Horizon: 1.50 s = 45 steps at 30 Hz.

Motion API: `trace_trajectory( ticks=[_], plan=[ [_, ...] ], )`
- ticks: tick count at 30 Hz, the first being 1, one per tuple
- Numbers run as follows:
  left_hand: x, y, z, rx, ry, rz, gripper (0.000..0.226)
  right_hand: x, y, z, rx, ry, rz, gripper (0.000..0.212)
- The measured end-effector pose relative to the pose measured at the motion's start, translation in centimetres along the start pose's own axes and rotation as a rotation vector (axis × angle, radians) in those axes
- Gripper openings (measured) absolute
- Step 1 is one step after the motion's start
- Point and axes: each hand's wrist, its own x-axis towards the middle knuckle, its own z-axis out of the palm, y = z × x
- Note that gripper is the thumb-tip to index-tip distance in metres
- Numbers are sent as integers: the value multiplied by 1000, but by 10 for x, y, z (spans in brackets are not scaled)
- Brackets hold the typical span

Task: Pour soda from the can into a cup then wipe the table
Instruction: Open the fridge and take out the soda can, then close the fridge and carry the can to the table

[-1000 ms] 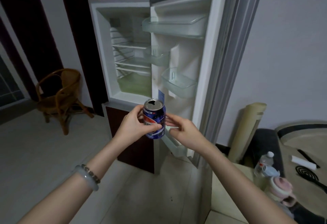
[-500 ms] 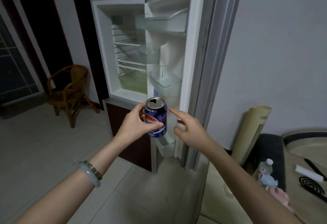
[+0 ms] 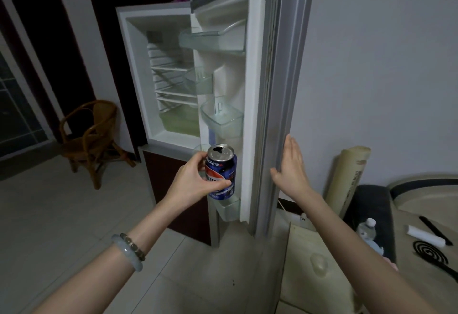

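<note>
My left hand grips a blue Pepsi can upright in front of the open fridge. The can's top shows an open mouth. My right hand lies flat with straight fingers against the outer edge of the grey fridge door. No cup is in view. A round beige table shows at the lower right edge.
The fridge interior holds bare wire shelves and clear door bins. A wicker chair stands at the left on the tiled floor. By the right wall are a cream tower fan, a water bottle and a black mosquito coil on the table.
My right hand left the can and moved right onto the door's outer edge. The door has swung partly toward shut. My left hand keeps the can.
</note>
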Motion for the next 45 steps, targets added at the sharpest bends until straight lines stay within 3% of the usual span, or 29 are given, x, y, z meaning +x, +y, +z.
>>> trace_trajectory(
  ticks=[5,11,16,19,25,31,39,45],
  plan=[
    [-5,-7,-6,-36,57,-41,65,4,-6,5,163,33,26,96],
    [-9,-8,-10,-70,79,-76,75,-6,-21,17,195,26,-19,99],
    [-18,-11,-20,-44,117,-78,71,-19,-33,29,106,-48,-239,99],
    [-28,-16,-31,7,131,-91,77,-21,-44,37,-76,-79,-426,92],
    [-44,-29,-63,87,243,-140,71,-6,-82,66,-369,88,-789,85],
    [-56,-57,-104,142,414,-247,72,25,-123,104,-496,248,-1044,73],
    [-40,-96,-170,160,546,-307,83,62,-199,161,-508,281,-1210,62],
    [-18,-147,-232,176,558,-291,79,96,-265,216,-519,351,-1296,66]
  ],
)
